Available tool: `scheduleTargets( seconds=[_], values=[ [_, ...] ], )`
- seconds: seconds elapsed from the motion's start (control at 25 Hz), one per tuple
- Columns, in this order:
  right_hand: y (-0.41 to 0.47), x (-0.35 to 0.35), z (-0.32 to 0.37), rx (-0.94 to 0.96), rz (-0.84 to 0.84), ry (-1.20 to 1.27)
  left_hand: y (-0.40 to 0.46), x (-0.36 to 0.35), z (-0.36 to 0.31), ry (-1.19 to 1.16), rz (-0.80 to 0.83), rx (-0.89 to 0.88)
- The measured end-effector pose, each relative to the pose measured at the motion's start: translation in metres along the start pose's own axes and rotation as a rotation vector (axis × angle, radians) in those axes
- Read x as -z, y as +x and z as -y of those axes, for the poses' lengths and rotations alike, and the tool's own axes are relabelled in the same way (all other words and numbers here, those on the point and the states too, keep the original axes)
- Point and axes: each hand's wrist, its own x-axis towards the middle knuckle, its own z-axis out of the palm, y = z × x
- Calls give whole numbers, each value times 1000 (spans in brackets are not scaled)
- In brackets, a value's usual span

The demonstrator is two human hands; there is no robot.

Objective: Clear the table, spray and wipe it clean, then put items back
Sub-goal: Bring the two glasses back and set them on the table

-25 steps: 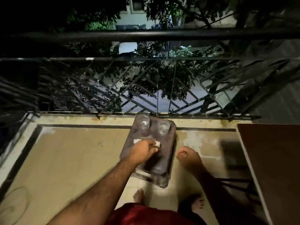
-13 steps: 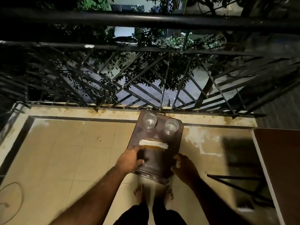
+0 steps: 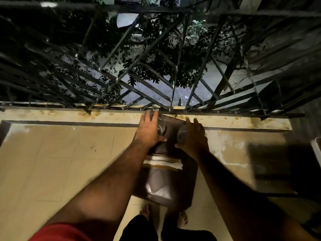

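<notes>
the two glasses stand side by side at the far end of a small dark stool-like table (image 3: 166, 185), which sits on the tiled balcony floor (image 3: 60, 162) right in front of the person's bare feet (image 3: 182, 218) and runs out to the stained kerb (image 3: 69, 114) under the iron railing (image 3: 156, 75). the left hand (image 3: 149, 133) is wrapped around the left glass (image 3: 161, 128), thumb curling in at the near side and fingers reaching round the far side, fingertips stretching toward the kerb. the right hand (image 3: 194, 138) cups the right glass (image 3: 182, 133) the same way, thumb near, fingers over the far side. taking one glass in each hand looks like the quickest way to empty the top, so my guess is this is the clearing step, or just possibly the putting back; the picture alone doesn't settle it.

a folded white cloth (image 3: 163, 162) lies across the middle of the table top, nearer the person than the glasses, probably kept handy for wiping.

much is hard to read. both glasses are mostly covered by the hands and blurred, so i can't tell whether they hold anything or have left the surface. no spray bottle is visible. the table's legs are hidden beneath its top. at the right edge a pale strip (image 3: 317, 150) is cut off by the frame, with deep shadow beside it.
</notes>
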Motion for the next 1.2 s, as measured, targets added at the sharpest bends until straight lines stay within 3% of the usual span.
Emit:
scheduleTargets(
  seconds=[0.2, 0.36, 0.6, 0.76, 0.88, 1.0, 1.2],
  values=[
    [16, -15, -6, 86, -74, -92, 5, -15, 3, 24, -98, -26],
    [-48, 36, -9, 63, -241, 124, -31, 29, -23, -9, -110, -124],
    [-195, 152, -44, -149, -310, 192, -136, 106, -140, -20, 3, -419],
    [-288, 220, -88, -313, -418, 192, -196, 116, -234, 59, 70, -693],
    [-348, 251, -129, -483, -394, 245, -244, 105, -306, 112, 104, -835],
    [-413, 272, -176, -611, -500, 307, -294, 77, -372, 146, 108, -949],
    [-522, 273, -265, -796, -580, 370, -373, 11, -460, 211, 223, -996]
  ],
)
